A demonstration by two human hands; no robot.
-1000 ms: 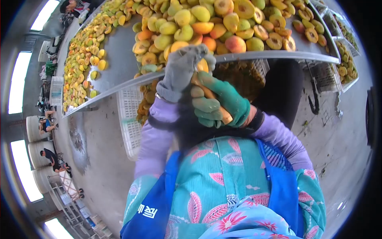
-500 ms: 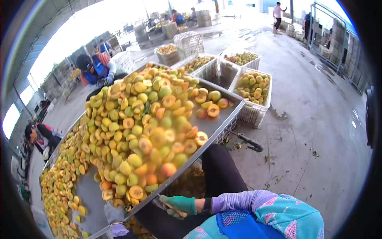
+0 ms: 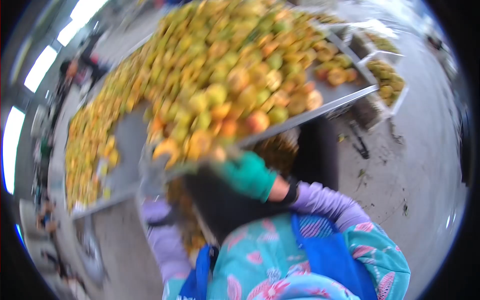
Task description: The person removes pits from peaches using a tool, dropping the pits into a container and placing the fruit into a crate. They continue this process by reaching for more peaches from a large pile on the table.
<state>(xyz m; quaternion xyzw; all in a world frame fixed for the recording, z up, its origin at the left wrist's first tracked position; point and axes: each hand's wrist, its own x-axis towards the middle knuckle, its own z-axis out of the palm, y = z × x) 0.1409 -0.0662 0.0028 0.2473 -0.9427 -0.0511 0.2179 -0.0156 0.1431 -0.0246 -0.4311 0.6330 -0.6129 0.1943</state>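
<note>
In the head view, my right hand wears a green glove and reaches to the near rim of the metal table. It looks closed, but its fingertips are blurred among the fruit; the wooden-handled tool seen in it earlier cannot be made out clearly now. My left hand, in a grey glove, is at the rim further left, too smeared by motion to show its fingers. Beside both hands lies a large heap of yellow peaches, many cut in half, some with a red blush.
Crates of fruit stand past the table's right end. A black bar-like object juts out over the concrete floor. More fruit lies below the rim, between my arms. Another person sits at the far left.
The view has tipped down and turned left, blurring the scene. My right hand has gone from above my lap up to the table rim at the fruit. The left hand remains near the rim.
</note>
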